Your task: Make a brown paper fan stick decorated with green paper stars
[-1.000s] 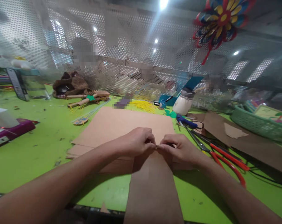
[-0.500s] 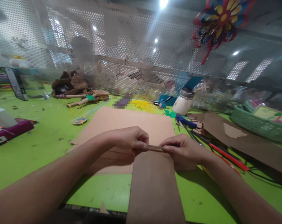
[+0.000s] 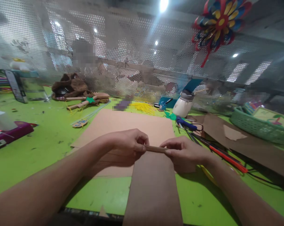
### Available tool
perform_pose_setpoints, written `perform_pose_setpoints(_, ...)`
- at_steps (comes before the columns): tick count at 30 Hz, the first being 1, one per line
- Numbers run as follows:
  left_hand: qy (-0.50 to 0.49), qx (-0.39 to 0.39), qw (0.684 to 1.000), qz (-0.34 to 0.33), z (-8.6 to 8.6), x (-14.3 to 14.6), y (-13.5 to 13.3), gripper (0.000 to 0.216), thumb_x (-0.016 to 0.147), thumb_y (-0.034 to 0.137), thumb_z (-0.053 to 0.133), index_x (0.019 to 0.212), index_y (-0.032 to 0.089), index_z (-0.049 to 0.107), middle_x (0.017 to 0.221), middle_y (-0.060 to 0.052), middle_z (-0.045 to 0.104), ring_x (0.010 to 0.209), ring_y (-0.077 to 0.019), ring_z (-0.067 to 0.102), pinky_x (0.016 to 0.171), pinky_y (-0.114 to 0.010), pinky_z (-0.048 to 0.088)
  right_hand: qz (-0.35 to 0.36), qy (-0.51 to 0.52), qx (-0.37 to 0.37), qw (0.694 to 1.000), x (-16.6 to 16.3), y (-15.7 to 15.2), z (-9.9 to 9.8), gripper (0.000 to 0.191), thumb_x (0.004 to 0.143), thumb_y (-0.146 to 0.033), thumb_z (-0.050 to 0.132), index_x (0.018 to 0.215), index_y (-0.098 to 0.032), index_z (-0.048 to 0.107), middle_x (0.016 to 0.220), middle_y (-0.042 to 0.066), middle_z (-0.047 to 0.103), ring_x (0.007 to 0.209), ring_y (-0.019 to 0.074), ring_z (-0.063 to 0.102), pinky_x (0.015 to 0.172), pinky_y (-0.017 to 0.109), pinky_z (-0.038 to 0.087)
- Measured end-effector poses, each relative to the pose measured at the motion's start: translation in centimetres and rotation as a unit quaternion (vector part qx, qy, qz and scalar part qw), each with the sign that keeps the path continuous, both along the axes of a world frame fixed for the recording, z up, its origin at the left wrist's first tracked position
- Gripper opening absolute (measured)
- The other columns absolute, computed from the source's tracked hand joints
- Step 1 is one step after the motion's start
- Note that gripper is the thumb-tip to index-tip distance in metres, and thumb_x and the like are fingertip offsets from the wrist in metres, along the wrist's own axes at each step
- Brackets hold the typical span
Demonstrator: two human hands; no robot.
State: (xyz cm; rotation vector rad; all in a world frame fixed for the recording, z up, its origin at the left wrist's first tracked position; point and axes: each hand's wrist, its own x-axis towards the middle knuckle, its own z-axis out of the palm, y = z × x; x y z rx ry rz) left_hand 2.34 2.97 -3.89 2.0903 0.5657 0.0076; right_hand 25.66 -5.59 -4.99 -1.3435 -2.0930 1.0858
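A long strip of brown paper (image 3: 153, 188) runs from my hands down past the table's front edge. Its far end is rolled into a narrow tube. My left hand (image 3: 130, 142) pinches the left end of that roll between thumb and fingers. At the other end, my right hand (image 3: 183, 149) pinches the roll the same way, fingertips partly hidden behind it. Beneath both hands lie tan paper sheets (image 3: 123, 124), stacked on the green table (image 3: 48, 125).
Right of the sheets lie a blue-handled tool (image 3: 186, 123), an orange-red stick (image 3: 228, 159) and brown paper (image 3: 217, 131), near a green basket (image 3: 257, 125). A white jar (image 3: 182, 105) stands behind. At left are a purple power strip (image 3: 15, 133) and a stick figure with a green star (image 3: 90, 99).
The roll shows slightly more between my hands, and the strip's lower end has shifted a little left. Both hands keep their pinch. The view has turned slightly.
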Motion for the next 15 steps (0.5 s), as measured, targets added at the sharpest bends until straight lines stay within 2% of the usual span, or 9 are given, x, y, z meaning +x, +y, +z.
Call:
perform_pose_setpoints(3, -0.005, 0.07, 0.997, 0.032, 0.0, 0.6, -0.8, 0.018, 0.08, 0.031, 0.053, 0.077, 0.014, 0.06, 0.065, 0.001, 0.059, 0.059, -0.0106, 0.05, 0.055, -0.021, 0.037, -0.036, -0.042, 0.041, 0.998, -1.2, -0.1, -0.7, 0.023, 0.084, -0.031, 0.055, 0.076, -0.014, 0.067, 0.062, -0.001, 0.059, 0.057, 0.0111, 0.05, 0.052, 0.021, 0.038)
perform_pose_setpoints(6, -0.002, 0.133, 0.989, 0.059, -0.2, 1.0, -1.6, 0.026, 0.08, 0.038, 0.054, 0.075, 0.014, 0.062, 0.066, 0.0, 0.06, 0.06, -0.0106, 0.048, 0.052, -0.019, 0.034, -0.058, -0.059, 0.089, 0.993, -2.2, -0.4, -1.0, 0.026, 0.083, -0.032, 0.055, 0.068, -0.013, 0.065, 0.06, 0.0, 0.057, 0.057, 0.0107, 0.047, 0.052, 0.021, 0.036)
perform_pose_setpoints(11, -0.021, 0.161, 0.985, 0.064, -0.4, 1.3, -2.1, 0.022, 0.079, 0.031, 0.051, 0.077, 0.014, 0.065, 0.064, 0.002, 0.058, 0.06, -0.0105, 0.047, 0.052, -0.019, 0.032, -0.072, -0.046, 0.091, 0.992, -2.6, -0.7, -0.3, 0.025, 0.082, -0.03, 0.054, 0.066, -0.013, 0.063, 0.059, -0.001, 0.056, 0.057, 0.0113, 0.048, 0.053, 0.021, 0.036)
perform_pose_setpoints(15, -0.032, 0.162, 0.985, 0.045, 0.4, 0.9, -1.5, 0.022, 0.08, 0.029, 0.052, 0.078, 0.012, 0.066, 0.061, 0.002, 0.054, 0.058, -0.0095, 0.044, 0.053, -0.019, 0.032, -0.082, -0.019, 0.069, 0.994, -1.9, -0.6, -0.1, 0.025, 0.081, -0.033, 0.055, 0.065, -0.014, 0.062, 0.055, -0.003, 0.049, 0.053, 0.0102, 0.042, 0.048, 0.021, 0.032)
